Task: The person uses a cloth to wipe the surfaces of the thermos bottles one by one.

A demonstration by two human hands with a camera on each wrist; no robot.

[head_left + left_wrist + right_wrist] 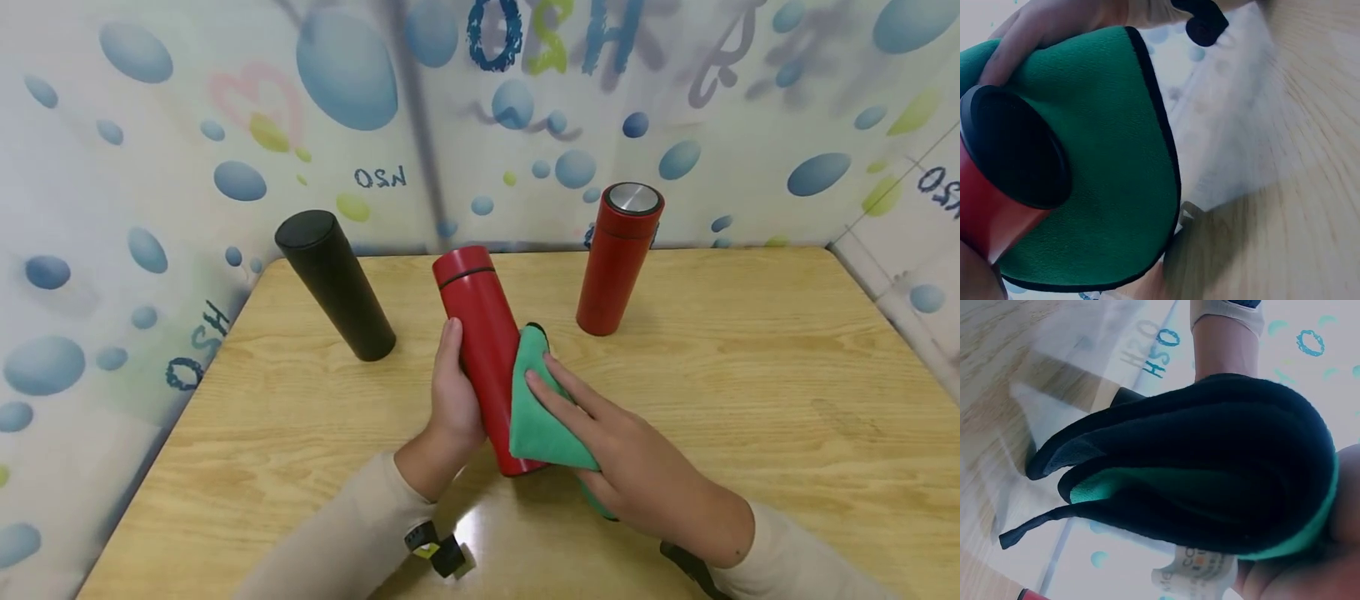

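A red thermos flask (483,342) tilts above the table in the head view, its capped end up and to the left. My left hand (456,400) grips it low on its left side, thumb along the body. Against its right side my right hand (645,467) holds a folded green cloth (547,421) with dark edging, fingers spread over it. The flask's black base (1016,147) shows in the left wrist view with the cloth behind it. In the right wrist view the cloth's dark folds (1222,431) hide the flask, and a white label (1200,575) hangs from them.
On the wooden table (750,400) a black flask (337,287) stands at the back left. Another red flask (618,258), with a silver-topped lid, stands at the back right. A wall covering printed with blue drops (348,71) rises behind the table's far edge.
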